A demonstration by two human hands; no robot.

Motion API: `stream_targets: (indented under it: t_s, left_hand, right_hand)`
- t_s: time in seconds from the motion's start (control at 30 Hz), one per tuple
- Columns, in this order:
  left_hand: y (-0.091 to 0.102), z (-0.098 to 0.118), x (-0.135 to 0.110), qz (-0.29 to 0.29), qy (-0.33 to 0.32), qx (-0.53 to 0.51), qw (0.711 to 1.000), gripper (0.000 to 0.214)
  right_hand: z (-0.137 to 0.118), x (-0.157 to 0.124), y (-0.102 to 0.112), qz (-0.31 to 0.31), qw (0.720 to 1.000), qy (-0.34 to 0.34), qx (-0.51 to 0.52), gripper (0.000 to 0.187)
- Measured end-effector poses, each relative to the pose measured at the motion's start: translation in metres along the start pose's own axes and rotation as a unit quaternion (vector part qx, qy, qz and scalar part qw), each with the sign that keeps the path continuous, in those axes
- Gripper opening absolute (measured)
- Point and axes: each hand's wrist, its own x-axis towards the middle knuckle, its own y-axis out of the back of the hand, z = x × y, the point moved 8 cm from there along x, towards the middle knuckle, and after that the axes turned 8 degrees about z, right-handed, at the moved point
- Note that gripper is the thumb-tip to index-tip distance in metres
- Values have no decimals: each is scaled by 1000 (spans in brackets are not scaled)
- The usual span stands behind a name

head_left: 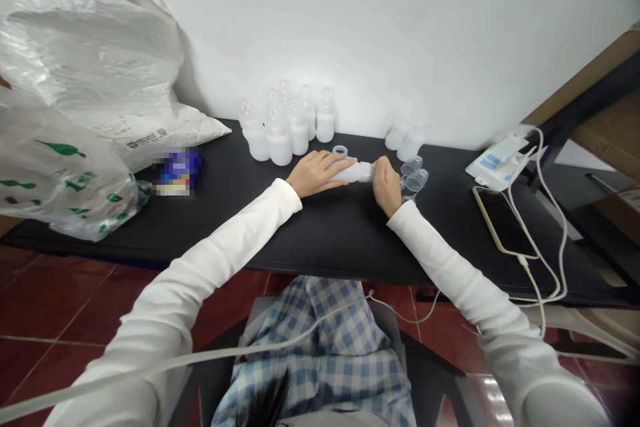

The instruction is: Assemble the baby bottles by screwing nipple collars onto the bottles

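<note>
A small white baby bottle (346,172) lies on its side between my hands, low over the black table. My left hand (317,172) is closed around its body, with the fingers stretched along the far side and the thumb on the near side. At the bottle's clear neck end, my right hand (387,185) is curled into a fist, and its fingers hide that tip. A loose clear ring (340,151) sits just beyond my left fingers. Several clear dome caps (416,179) lie right of my right hand, partly covered by it.
Several white bottles with clear domed tops (279,143) stand back left; white bottles without domes (411,145) stand back right. Plastic bags (90,60) and a blurred blue packet (180,172) are left. A phone (505,221), cables and a white power strip (503,163) are right.
</note>
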Motion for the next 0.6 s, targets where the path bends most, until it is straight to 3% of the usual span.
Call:
stream_targets:
  t_s: [0.17,0.3,0.37,0.5,0.6]
  left_hand:
    - [2,-4,-1,25,44,18,999,56]
    - [13,-21,-7,103,160,13,982,60]
    - [15,-31,-11,128,210,4,969,63]
    - [7,-47,-17,131,252,-56,957,63]
    - [-3,-54,-20,133,266,-126,946,59]
  right_hand:
    - [0,-2,1,20,999,7,46,35]
    - [-3,-3,2,30,997,23,60,39]
    - [-8,-3,-1,14,997,56,45,38]
    - [-24,-11,-17,-63,979,190,-41,35]
    - [-23,-18,-28,-103,961,223,-130,41]
